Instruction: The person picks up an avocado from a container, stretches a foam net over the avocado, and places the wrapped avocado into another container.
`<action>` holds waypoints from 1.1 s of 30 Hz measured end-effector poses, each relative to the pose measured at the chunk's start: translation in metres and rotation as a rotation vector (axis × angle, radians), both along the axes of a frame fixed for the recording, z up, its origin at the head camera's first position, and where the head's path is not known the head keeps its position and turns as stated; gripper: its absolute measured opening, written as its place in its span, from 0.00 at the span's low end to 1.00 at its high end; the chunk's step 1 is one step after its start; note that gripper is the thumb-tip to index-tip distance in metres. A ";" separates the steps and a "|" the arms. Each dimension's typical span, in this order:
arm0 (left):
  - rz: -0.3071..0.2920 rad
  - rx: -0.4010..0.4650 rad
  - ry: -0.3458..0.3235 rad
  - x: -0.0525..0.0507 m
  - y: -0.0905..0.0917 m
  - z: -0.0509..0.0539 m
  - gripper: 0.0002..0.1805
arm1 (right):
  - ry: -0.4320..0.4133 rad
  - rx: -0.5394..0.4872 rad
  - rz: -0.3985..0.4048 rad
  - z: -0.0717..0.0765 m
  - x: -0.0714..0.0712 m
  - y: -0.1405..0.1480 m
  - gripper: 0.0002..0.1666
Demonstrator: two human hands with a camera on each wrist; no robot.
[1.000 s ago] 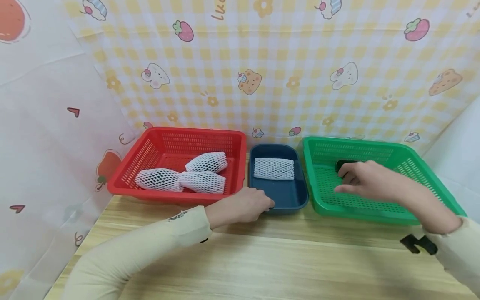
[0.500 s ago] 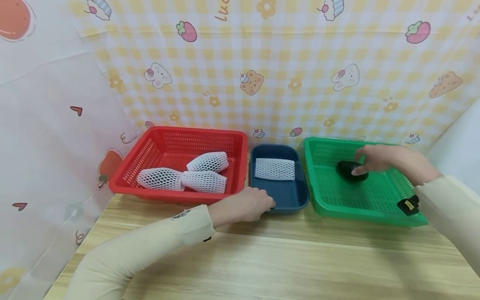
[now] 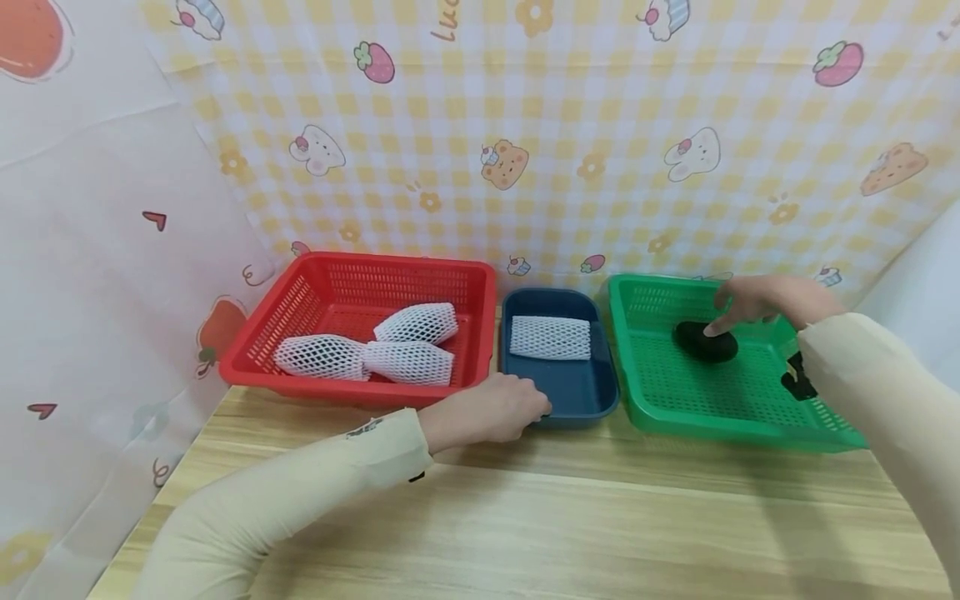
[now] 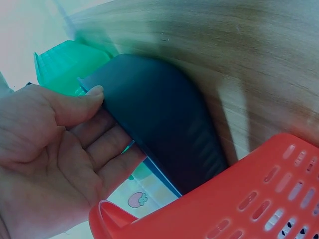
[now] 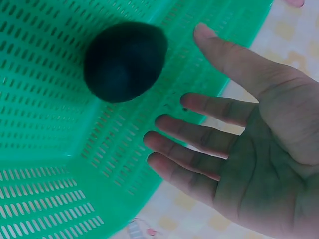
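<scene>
My left hand point(image 3: 501, 408) grips the near rim of a dark blue tray point(image 3: 558, 392), thumb on the outside and fingers over the edge in the left wrist view. A white foam net sleeve point(image 3: 550, 337) lies in that tray. On the right, a dark avocado point(image 3: 707, 342) lies on the floor of the green basket point(image 3: 742, 429). Above and beside it hovers my right hand point(image 3: 768, 300). In the right wrist view its fingers are spread and apart from the avocado point(image 5: 124, 62), with nothing held.
To the left stands a red basket point(image 3: 360, 392) with several white foam-netted pieces point(image 3: 408, 363) in it. All three containers stand in a row on a wooden table point(image 3: 525, 517). A checked cloth point(image 3: 450, 108) hangs behind them.
My right hand has drawn back and to the right, uncovering the avocado, which lay mostly hidden under it a second ago. The left hand keeps its grip on the tray.
</scene>
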State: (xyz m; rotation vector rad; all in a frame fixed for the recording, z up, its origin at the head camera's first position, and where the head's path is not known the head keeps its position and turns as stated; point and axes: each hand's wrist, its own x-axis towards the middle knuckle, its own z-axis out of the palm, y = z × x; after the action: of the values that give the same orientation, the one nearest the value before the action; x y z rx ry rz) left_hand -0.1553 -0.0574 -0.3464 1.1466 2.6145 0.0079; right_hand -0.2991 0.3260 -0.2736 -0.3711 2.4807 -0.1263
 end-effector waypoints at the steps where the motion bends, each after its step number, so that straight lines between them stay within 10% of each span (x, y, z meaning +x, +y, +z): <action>1: 0.002 0.001 -0.003 0.000 0.000 0.000 0.26 | -0.013 -0.007 -0.017 -0.002 -0.001 0.001 0.58; 17: 0.002 0.001 -0.005 0.000 0.000 -0.002 0.28 | -0.126 -0.079 -0.126 -0.040 -0.004 0.009 0.62; 33: 0.007 0.011 -0.009 0.000 -0.002 -0.001 0.28 | -0.071 -0.085 -0.063 -0.037 0.000 0.006 0.55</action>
State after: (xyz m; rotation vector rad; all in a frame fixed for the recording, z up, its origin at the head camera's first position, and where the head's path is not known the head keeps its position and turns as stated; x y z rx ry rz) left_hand -0.1548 -0.0590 -0.3478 1.1384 2.6138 0.0288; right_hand -0.2990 0.3323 -0.3110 -0.3184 2.4228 -0.2667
